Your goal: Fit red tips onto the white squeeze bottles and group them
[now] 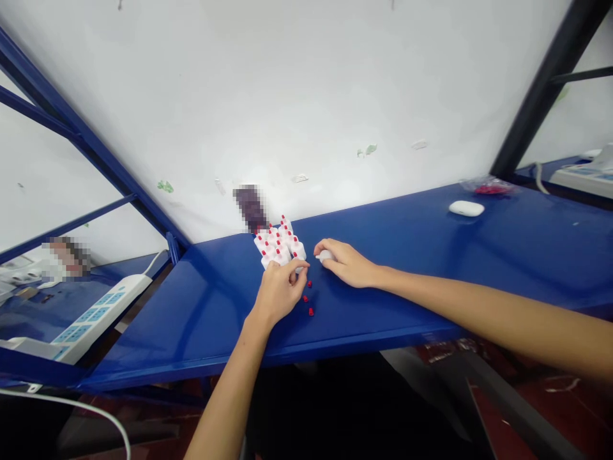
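My right hand point(345, 260) is wrapped round a small white bottle point(325, 255), whose narrow tip points left. My left hand point(283, 287) is pinched at thumb and forefinger, with a bit of red showing at the fingertips, too small to make out clearly. Just beyond my left hand stands a cluster of white bottles point(276, 248) with red caps. Three loose red caps point(311, 312) lie on the blue table between my hands, nearer the front edge.
The blue table point(393, 236) runs along a white wall. A blurred dark object point(251, 206) leans behind the bottles. A white case point(466, 208) and a plastic bag with red contents point(493, 186) lie at the back right. A power strip point(103, 313) is at the left.
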`<state>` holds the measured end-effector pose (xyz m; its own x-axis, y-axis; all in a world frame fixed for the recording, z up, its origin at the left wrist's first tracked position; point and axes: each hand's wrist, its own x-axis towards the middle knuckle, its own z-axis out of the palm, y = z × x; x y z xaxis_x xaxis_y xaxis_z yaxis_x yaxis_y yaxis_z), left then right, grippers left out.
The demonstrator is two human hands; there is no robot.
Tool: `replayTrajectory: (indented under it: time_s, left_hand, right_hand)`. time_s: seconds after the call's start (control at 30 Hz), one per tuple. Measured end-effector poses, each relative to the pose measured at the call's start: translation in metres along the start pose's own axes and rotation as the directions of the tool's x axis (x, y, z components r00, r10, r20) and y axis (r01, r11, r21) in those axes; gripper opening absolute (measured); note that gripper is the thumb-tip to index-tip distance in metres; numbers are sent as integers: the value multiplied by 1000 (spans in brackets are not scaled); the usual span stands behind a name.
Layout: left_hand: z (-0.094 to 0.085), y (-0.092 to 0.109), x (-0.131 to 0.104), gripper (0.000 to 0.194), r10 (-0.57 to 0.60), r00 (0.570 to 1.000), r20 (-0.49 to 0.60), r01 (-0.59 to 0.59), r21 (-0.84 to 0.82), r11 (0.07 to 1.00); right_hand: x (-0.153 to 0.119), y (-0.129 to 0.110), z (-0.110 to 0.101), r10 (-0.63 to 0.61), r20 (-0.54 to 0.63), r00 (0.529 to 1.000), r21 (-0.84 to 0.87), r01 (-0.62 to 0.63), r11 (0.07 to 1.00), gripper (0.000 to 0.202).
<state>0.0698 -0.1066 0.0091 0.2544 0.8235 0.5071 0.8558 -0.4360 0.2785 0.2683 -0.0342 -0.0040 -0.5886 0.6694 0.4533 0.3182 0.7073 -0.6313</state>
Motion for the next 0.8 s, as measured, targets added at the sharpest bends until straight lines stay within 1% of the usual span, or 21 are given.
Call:
replayTrajectory:
  time_s: [0.1,0.17,0.27,0.4,0.47,0.53,0.57,0.63,0.7,0.73,0.8]
  left_hand:
    - [-2,2,0,18,-62,984,170,70,-45,996]
    - [-3,2,0,18,-83,964,251,103,-66,993]
    - [-5,1,0,20,-82,953,291,109,-77,991]
    - [-4,-2,-2,24,-32,950,312,59,-77,995]
    - [-4,-3,-2,23,-13,947,321,38,-73,997]
    - [-3,-3,-2,20,-5,950,312,28,-69,997]
    - [-3,-3,-2,19,-1,958,288,23,-72,997]
    - [-4,-1,-1,16,9,981,192,11,-106,994]
    - [-4,3,0,16,9,996,90,9,-197,980]
    - [-4,5,0,17,1,998,65,16,-261,965]
    - [-4,9,1,18,-25,997,73,52,-399,915]
  right_hand:
    - [-1,0,1,-21,30,999,-51,23,998,22]
    - [-1,1,1,-38,36,999,-53,40,998,24]
    - [-1,1,1,-50,44,998,-43,52,998,25]
    - [-2,1,2,-68,68,995,-33,70,997,24]
    - [-2,2,2,-81,82,993,-32,84,996,24]
    - [-2,2,3,-96,90,991,-29,99,995,24]
    - [-2,1,2,-104,94,990,-26,107,994,24]
    - [-2,0,2,-123,99,987,-15,125,992,23]
    - [-3,-3,0,-142,106,984,14,141,990,21]
    - [-3,-5,0,-153,113,982,34,150,988,20]
    - [-4,-8,-1,-183,135,974,82,173,982,18]
